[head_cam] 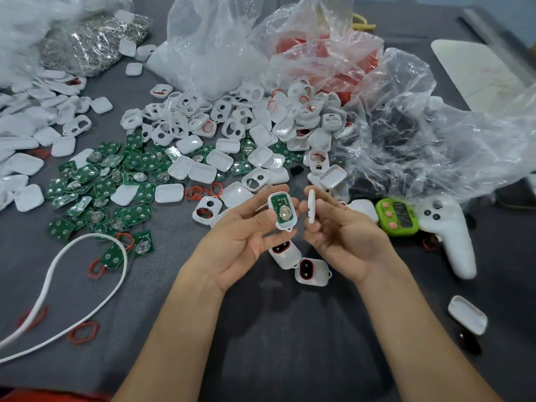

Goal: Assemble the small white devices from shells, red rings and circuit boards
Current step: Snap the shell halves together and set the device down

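Observation:
My left hand point(243, 239) holds a white shell half point(282, 209) with a green circuit board and a round silver battery clip seated inside, facing up. My right hand point(342, 236) pinches a white cover shell point(311, 206) edge-on, a short gap to the right of the loaded half. Two assembled white devices point(301, 262) with red-ringed openings lie on the grey table just below my hands. Loose green circuit boards point(116, 181) spread across the left, open white shells point(232, 117) pile up behind, and red rings point(200, 192) lie scattered.
Crumpled clear plastic bags point(406, 126) fill the back and right, one holding red rings. A green timer point(398, 216) and a white controller point(452, 236) sit right of my hands. A white cable point(58, 274) loops at left. A bag of metal clips point(92, 42) sits far left.

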`<action>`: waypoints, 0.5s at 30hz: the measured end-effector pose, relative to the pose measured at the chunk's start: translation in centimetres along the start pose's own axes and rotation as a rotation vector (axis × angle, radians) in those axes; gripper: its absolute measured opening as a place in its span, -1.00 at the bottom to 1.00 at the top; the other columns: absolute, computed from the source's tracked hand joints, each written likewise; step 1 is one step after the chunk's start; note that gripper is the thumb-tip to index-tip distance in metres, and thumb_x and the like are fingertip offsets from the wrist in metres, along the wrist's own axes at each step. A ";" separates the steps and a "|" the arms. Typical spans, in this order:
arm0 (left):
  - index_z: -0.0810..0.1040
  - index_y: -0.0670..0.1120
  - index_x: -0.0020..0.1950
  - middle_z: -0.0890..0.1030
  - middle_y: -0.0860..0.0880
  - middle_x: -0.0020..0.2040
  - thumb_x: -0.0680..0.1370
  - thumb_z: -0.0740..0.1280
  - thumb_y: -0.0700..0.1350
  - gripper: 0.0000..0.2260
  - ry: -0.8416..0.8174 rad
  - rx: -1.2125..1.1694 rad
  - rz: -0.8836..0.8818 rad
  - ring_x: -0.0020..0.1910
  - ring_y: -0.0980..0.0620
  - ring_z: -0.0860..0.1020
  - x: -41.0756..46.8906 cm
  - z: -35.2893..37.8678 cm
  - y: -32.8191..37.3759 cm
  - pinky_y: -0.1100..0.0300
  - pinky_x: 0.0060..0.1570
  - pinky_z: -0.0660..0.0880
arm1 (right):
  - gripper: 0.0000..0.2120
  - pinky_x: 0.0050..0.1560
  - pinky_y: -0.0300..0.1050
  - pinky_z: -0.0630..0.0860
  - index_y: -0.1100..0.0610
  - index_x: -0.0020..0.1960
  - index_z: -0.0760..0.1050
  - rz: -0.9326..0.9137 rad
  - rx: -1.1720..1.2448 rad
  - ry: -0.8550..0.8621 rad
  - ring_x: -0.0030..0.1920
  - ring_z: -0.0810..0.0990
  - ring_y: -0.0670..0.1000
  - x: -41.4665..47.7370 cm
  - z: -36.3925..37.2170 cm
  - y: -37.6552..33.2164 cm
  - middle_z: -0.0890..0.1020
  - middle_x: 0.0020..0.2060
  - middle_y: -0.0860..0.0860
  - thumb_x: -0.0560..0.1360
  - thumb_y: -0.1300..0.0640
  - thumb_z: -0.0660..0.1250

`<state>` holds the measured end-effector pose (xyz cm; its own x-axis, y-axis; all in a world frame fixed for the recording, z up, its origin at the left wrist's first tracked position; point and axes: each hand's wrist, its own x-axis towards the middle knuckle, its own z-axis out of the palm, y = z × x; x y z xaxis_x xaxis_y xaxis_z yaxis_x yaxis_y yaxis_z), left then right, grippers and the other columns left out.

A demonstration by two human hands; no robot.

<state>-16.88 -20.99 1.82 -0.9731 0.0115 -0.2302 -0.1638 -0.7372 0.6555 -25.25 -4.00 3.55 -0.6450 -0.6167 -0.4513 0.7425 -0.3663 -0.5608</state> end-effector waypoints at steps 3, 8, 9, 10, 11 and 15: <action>0.68 -0.10 0.27 0.67 -0.18 0.24 0.42 0.48 -0.18 -0.60 0.008 -0.006 -0.008 0.16 -0.08 0.67 0.0 0.0 0.0 0.09 0.01 0.65 | -0.79 -0.42 -0.25 0.51 0.23 0.04 0.66 -0.030 -0.033 0.025 -0.43 0.55 -0.04 -0.1 0.2 -0.1 0.69 -0.24 0.16 0.46 0.29 0.33; 0.72 -0.06 0.21 0.70 -0.13 0.20 0.50 0.42 -0.18 -0.70 0.042 0.014 -0.040 0.09 -0.04 0.69 0.1 -0.2 -0.1 0.11 -0.01 0.65 | -0.78 -0.44 -0.24 0.41 0.13 -0.01 0.68 -0.275 -0.569 0.085 -0.44 0.49 -0.06 -0.2 1.1 -0.8 0.65 -0.30 0.11 0.60 0.35 0.30; 0.73 -0.05 0.20 0.70 -0.12 0.19 0.49 0.42 -0.17 -0.71 0.044 0.020 -0.049 0.09 -0.04 0.69 0.1 -0.2 -0.2 0.12 -0.01 0.65 | -0.75 -0.44 -0.23 0.40 0.11 -0.03 0.69 -0.335 -0.691 0.089 -0.44 0.48 -0.04 -0.3 1.4 -1.0 0.64 -0.31 0.13 0.62 0.36 0.28; 0.73 -0.05 0.19 0.70 -0.12 0.18 0.47 0.45 -0.16 -0.70 0.042 0.023 -0.055 0.10 -0.04 0.69 0.1 -0.1 -0.3 0.12 -0.01 0.65 | -0.74 -0.44 -0.21 0.40 0.10 -0.03 0.69 -0.376 -0.780 0.087 -0.44 0.48 -0.04 -0.3 1.7 -1.2 0.63 -0.32 0.14 0.62 0.36 0.28; 0.74 -0.05 0.18 0.70 -0.12 0.18 0.44 0.47 -0.14 -0.68 0.040 0.023 -0.059 0.11 -0.05 0.69 0.2 0.0 -0.4 0.11 -0.01 0.65 | -0.74 -0.44 -0.21 0.40 0.11 -0.03 0.69 -0.399 -0.832 0.083 -0.43 0.49 -0.03 -0.3 2.1 -1.4 0.63 -0.33 0.13 0.62 0.36 0.29; 0.73 -0.06 0.20 0.67 -0.17 0.24 0.47 0.42 -0.20 -0.69 0.033 0.014 -0.038 0.17 -0.10 0.66 0.2 0.2 -0.6 0.12 0.01 0.64 | -0.80 -0.47 -0.22 0.43 0.18 0.00 0.64 -0.399 -0.750 0.139 -0.45 0.54 -0.03 -0.5 2.8 -1.6 0.66 -0.34 0.09 0.62 0.39 0.28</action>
<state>-17.02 -20.43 1.50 -0.9603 0.0166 -0.2785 -0.2028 -0.7269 0.6561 -25.62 -5.10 6.61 -0.8849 -0.4309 -0.1767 0.1722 0.0498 -0.9838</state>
